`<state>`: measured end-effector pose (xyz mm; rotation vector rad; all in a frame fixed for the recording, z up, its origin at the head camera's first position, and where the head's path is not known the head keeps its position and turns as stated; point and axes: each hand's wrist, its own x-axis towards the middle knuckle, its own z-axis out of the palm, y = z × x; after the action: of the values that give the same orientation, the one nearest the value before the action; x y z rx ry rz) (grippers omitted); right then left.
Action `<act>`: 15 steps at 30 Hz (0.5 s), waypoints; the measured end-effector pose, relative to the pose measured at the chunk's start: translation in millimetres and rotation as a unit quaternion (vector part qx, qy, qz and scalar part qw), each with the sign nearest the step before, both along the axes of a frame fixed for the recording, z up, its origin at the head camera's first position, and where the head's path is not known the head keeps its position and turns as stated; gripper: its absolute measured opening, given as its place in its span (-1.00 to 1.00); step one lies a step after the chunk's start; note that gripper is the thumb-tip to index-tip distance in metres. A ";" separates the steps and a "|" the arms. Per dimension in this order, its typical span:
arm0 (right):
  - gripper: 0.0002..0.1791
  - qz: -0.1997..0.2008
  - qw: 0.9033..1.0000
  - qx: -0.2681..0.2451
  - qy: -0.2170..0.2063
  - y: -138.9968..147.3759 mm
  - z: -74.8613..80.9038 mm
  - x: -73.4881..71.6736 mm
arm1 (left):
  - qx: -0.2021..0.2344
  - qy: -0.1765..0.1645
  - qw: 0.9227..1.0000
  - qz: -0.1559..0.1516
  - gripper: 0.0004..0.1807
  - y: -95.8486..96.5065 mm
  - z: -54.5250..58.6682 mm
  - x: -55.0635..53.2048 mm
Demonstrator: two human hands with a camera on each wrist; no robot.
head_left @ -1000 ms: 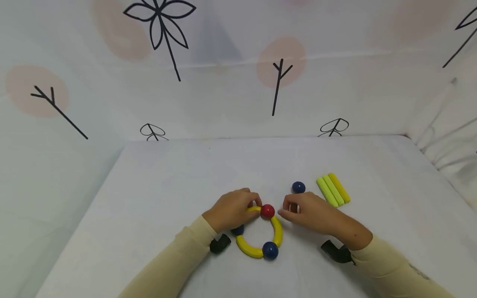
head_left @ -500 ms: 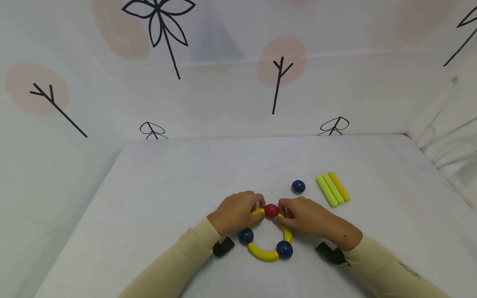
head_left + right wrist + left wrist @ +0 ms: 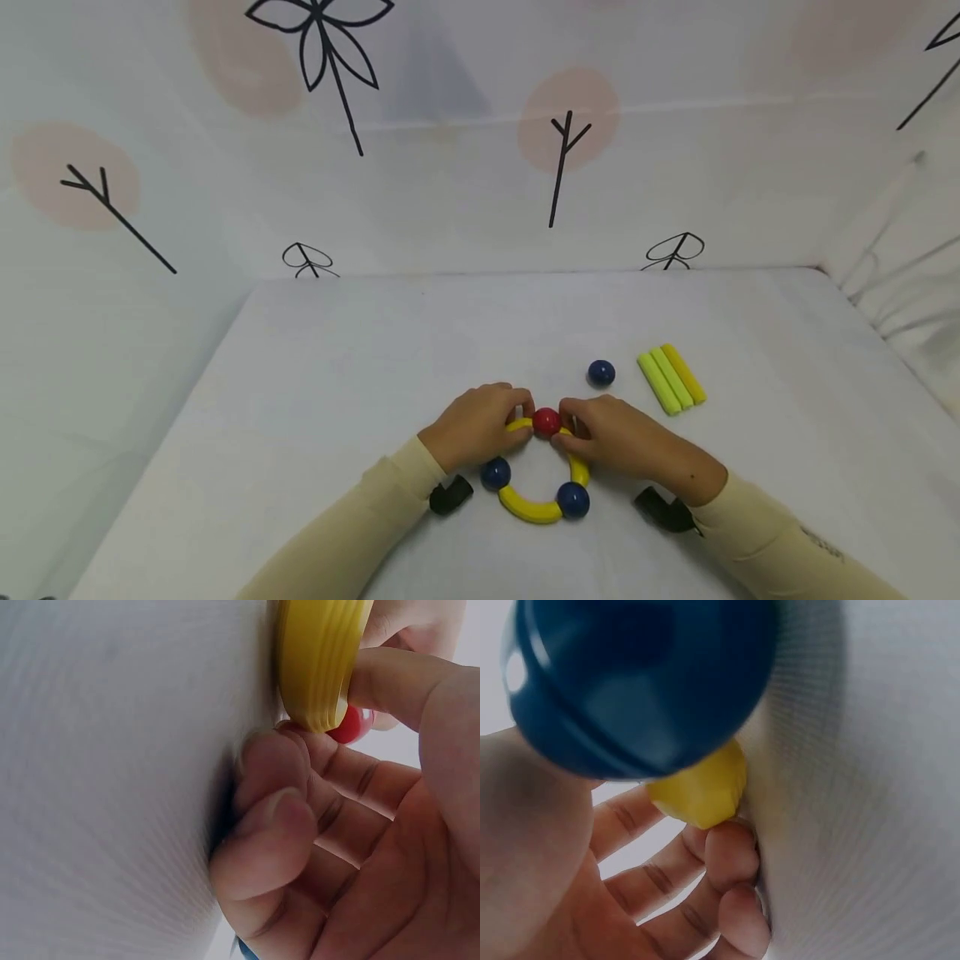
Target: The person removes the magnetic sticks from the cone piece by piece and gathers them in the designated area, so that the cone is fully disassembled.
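A ring of yellow curved rods and balls lies on the white table [image 3: 375,342]. At its far side is a red ball [image 3: 547,422]; a blue ball [image 3: 496,473] sits at its left and another blue ball [image 3: 573,500] at its near right. My left hand [image 3: 474,429] pinches the upper-left curved rod [image 3: 705,791], left of the red ball. Just right of that ball, my right hand [image 3: 630,435] pinches the right curved rod [image 3: 319,664] between thumb and fingers. The near curved rod [image 3: 530,507] is untouched. My fingers partly cover both held rods.
Beyond my right hand lies a loose blue ball [image 3: 602,372]. To its right, two lime rods [image 3: 659,383] and one yellow rod [image 3: 683,374] lie side by side. Dark wrist cameras [image 3: 666,509] hang under both wrists. A patterned cloth wall [image 3: 450,192] stands behind the table.
My right hand has moved left from beside the loose blue ball and taken hold of the right curved rod. The ring and my left hand have shifted slightly right. Little differs over the last half second.
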<state>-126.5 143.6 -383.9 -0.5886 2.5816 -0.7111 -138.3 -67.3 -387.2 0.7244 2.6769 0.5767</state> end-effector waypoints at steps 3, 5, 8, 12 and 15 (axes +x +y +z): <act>-0.82 -0.002 1.000 0.001 0.002 0.0 -0.3 -0.5 | 0.001 -0.001 1.000 0.002 -0.82 0.4 0.2 -0.6; -0.83 -0.005 1.000 0.001 -0.001 -0.2 -0.6 -0.6 | 0.001 -0.006 1.000 0.003 -0.83 0.7 0.5 -0.5; -0.84 -0.010 1.000 0.002 -0.005 -0.4 0.0 -0.2 | 0.002 -0.011 1.000 0.003 -0.84 0.5 0.4 -0.2; -0.85 -0.026 1.000 0.006 -0.008 -1.1 0.6 -0.6 | 0.006 -0.004 1.000 0.004 -0.86 -1.5 0.8 0.1; -0.85 -0.039 0.999 0.009 -0.011 -1.9 0.6 -0.9 | 0.007 -0.002 1.000 0.012 -0.87 -3.8 1.0 0.0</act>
<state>-127.4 141.7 -383.2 -0.4726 2.5995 -0.7146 -138.3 -71.1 -386.2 0.6958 2.6840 0.6025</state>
